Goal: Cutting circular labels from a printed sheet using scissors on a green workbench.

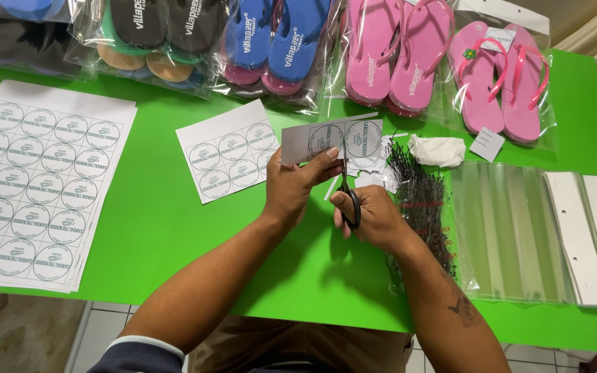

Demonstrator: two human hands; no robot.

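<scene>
The left hand (297,185) pinches a strip of round labels (333,140) between thumb and fingers, held above the middle of the green desk (153,221). The strip's long axis runs left to right, tilting slightly up toward the right. The right hand (371,217) is closed through the black handles of the scissors (347,186), whose blades point up toward the far edge and meet the strip's lower edge. Just left lies a smaller label sheet (229,152); a stack of full sheets (36,183) sits by the left edge. Right of the hands lie black tag fasteners (419,197), clear bags (509,231) and white card strips (592,235). Bagged flip-flops (395,55) line the far edge.
</scene>
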